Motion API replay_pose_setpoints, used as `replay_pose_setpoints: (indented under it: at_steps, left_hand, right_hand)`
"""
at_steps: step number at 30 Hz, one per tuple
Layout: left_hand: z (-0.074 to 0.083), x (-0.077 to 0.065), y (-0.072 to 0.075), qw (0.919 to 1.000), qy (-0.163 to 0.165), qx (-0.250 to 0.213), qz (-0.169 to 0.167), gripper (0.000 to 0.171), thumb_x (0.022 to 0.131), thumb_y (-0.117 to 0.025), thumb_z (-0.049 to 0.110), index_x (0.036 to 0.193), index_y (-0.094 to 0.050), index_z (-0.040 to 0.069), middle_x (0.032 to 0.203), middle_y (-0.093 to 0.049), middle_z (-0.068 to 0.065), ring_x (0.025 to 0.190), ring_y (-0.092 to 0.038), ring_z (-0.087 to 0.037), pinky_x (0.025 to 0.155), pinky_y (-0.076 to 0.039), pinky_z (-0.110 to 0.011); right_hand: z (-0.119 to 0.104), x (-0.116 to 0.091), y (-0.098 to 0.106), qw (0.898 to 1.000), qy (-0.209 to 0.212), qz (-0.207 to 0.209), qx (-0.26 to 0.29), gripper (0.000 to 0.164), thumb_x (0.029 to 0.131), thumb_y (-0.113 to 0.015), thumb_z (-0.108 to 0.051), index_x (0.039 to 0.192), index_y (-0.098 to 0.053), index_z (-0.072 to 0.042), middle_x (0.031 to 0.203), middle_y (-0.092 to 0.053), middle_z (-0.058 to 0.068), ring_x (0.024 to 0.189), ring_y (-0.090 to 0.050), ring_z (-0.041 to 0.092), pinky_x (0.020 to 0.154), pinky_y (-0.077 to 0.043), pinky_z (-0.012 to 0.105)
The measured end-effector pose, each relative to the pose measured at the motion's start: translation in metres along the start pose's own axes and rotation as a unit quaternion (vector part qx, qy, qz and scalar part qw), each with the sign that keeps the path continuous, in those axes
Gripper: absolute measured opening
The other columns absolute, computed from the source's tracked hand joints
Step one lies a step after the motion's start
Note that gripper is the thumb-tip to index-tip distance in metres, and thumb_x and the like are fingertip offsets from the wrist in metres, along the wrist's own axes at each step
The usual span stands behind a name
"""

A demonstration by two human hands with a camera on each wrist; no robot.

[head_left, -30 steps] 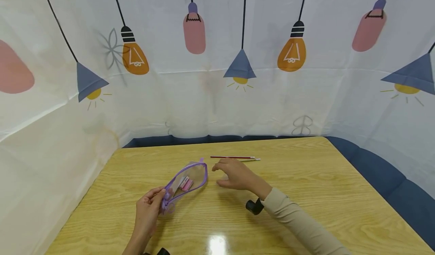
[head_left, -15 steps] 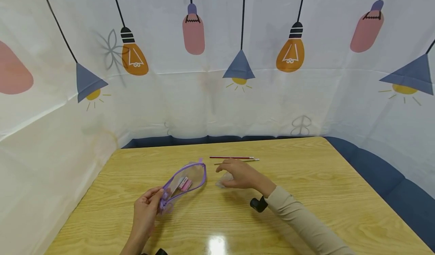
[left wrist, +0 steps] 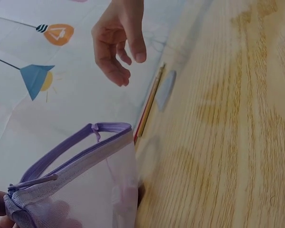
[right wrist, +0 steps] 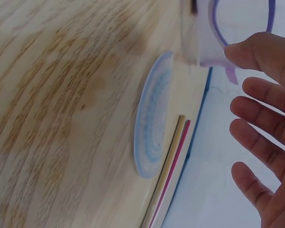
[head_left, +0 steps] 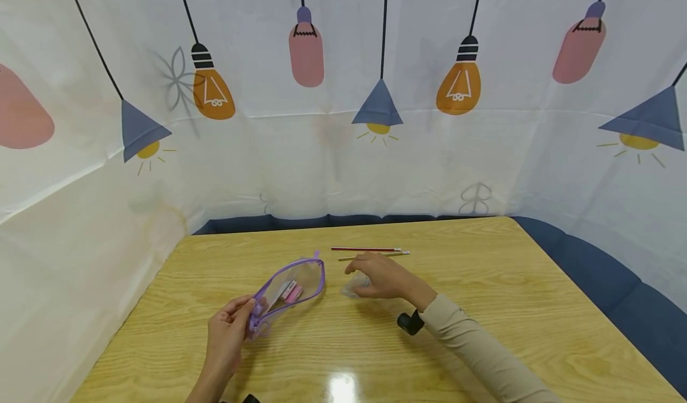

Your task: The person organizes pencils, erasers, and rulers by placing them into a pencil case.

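Observation:
My left hand (head_left: pixel 226 326) pinches the corner of a see-through mesh pencil case (head_left: pixel 307 276) with a purple zipper, its mouth gaping open. Inside lie pink-and-white erasers (head_left: pixel 291 291). In the left wrist view the zipper edge of the case (left wrist: pixel 80 159) faces up, with fingertips at its near corner. Over the table, my right hand (head_left: pixel 385 276) hovers with relaxed fingers and holds nothing. Below it lies a clear protractor (right wrist: pixel 152 118), partly hidden by the hand in the head view. Beyond it are a red pencil (head_left: pixel 365 248) and a yellowish pencil (head_left: pixel 350 258).
A wood-grain table (head_left: pixel 456 343) carries everything. Behind it hangs a white curtain (head_left: pixel 333 164) printed with lamps and bulbs. A dark blue padded seat (head_left: pixel 606 278) runs along the right side and the far edge.
My right hand has moved slightly right, away from the case, so more of the protractor shows. The left hand has drifted a little left with the case.

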State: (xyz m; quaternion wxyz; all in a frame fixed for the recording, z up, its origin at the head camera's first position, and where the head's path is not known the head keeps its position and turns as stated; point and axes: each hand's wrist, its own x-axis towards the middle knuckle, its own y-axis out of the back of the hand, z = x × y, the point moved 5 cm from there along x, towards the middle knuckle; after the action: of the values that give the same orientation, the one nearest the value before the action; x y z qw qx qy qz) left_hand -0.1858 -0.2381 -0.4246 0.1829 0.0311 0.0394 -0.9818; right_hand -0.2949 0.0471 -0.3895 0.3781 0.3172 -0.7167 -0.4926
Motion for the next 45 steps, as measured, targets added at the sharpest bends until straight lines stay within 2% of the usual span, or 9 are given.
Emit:
replay_pose_setpoints:
  at_steps: [6,12,25,36,45]
  left_hand:
    - [0.002,-0.001,0.001,1.0,-0.001,-0.001,-0.004,0.021,0.097,-0.061,0.013,0.109,-0.066,-0.004,0.086,-0.072,-0.001,0.074,-0.067,-0.013,0.062,-0.055,-0.025]
    - [0.002,0.0,0.0,1.0,0.001,-0.001,0.0,0.016,0.097,-0.06,0.011,0.106,-0.067,-0.001,0.085,-0.072,-0.002,0.074,-0.068,-0.014,0.062,-0.055,-0.026]
    - [0.001,0.001,0.0,1.0,0.001,-0.004,-0.003,0.019,0.097,-0.061,0.012,0.108,-0.066,-0.003,0.086,-0.071,-0.003,0.075,-0.068,-0.015,0.063,-0.056,-0.028]
    - [0.0,0.001,0.001,1.0,0.0,0.002,-0.008,0.024,0.098,-0.06,0.012,0.112,-0.064,-0.007,0.087,-0.071,-0.004,0.076,-0.068,-0.017,0.064,-0.056,-0.029]
    - [0.0,0.001,0.002,0.9999,-0.002,-0.01,-0.006,0.022,0.097,-0.062,0.013,0.11,-0.065,-0.005,0.086,-0.072,-0.003,0.075,-0.068,-0.016,0.062,-0.056,-0.027]
  right_hand:
    - [0.005,0.0,-0.005,1.0,-0.001,-0.018,0.001,0.033,0.088,-0.071,-0.018,0.117,-0.065,-0.004,0.115,-0.063,0.005,0.109,-0.057,0.023,0.093,-0.046,0.041]
    - [0.01,-0.002,-0.01,0.999,-0.008,-0.038,-0.001,0.037,0.087,-0.073,-0.02,0.119,-0.065,-0.005,0.117,-0.063,0.005,0.111,-0.057,0.022,0.094,-0.046,0.039]
    - [0.021,-0.001,-0.019,0.999,0.007,-0.044,-0.021,0.035,0.087,-0.074,-0.023,0.117,-0.065,-0.007,0.117,-0.061,0.004,0.109,-0.057,0.021,0.093,-0.047,0.039]
    - [0.029,0.0,-0.026,0.997,-0.011,-0.065,-0.03,0.036,0.086,-0.073,-0.022,0.119,-0.065,-0.009,0.119,-0.06,0.004,0.112,-0.056,0.022,0.095,-0.045,0.04]
    - [0.034,0.004,-0.031,0.997,-0.006,-0.076,-0.03,0.036,0.086,-0.073,-0.025,0.119,-0.065,-0.012,0.118,-0.059,0.002,0.108,-0.056,0.019,0.092,-0.046,0.037]
